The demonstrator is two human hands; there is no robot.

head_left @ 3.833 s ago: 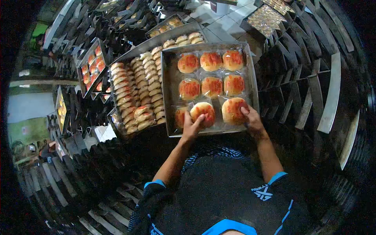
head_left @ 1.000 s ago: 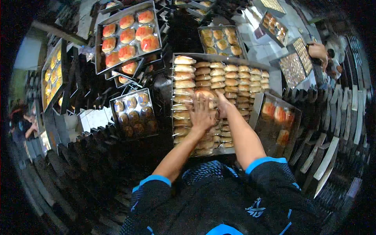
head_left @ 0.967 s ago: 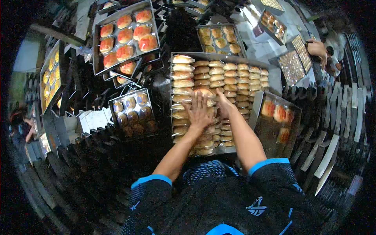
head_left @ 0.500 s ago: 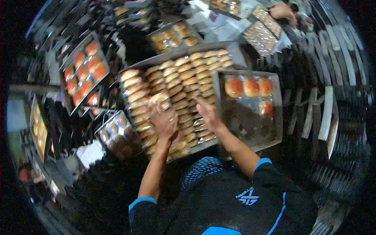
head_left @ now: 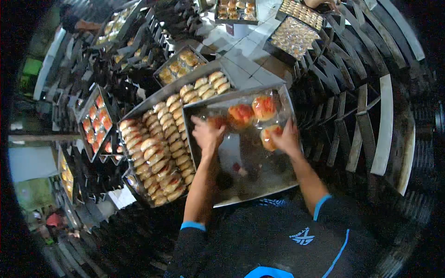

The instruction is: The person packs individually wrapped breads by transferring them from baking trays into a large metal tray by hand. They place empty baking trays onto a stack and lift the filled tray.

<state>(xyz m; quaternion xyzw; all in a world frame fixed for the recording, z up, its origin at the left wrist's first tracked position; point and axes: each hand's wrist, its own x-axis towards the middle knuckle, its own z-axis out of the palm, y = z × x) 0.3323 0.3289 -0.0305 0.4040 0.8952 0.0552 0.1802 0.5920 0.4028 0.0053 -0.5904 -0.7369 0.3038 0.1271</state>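
A metal tray (head_left: 250,173) in front of me bears a few wrapped buns with red tops near its far side. My left hand (head_left: 207,134) is at the tray's left side, its fingers round a bun (head_left: 217,122) that they partly hide. On the right, my right hand (head_left: 286,139) is closed on another bun (head_left: 269,137). Two more buns, one (head_left: 241,115) and another (head_left: 264,108), lie between and beyond my hands. To the left, partly under this tray, a larger tray (head_left: 162,91) is packed with rows of wrapped buns standing on edge.
A tray of yellowish buns (head_left: 181,65) lies beyond the packed tray, and red-topped buns fill a tray (head_left: 96,123) at the left. Racks of metal strips (head_left: 384,125) stand on the right. Another person's hand (head_left: 322,3) shows at the top right, near trays of small items (head_left: 294,38).
My hands have moved right, from the packed tray to the tray with few buns, and now hold buns there. The view has turned, and the buns in that tray have shifted.
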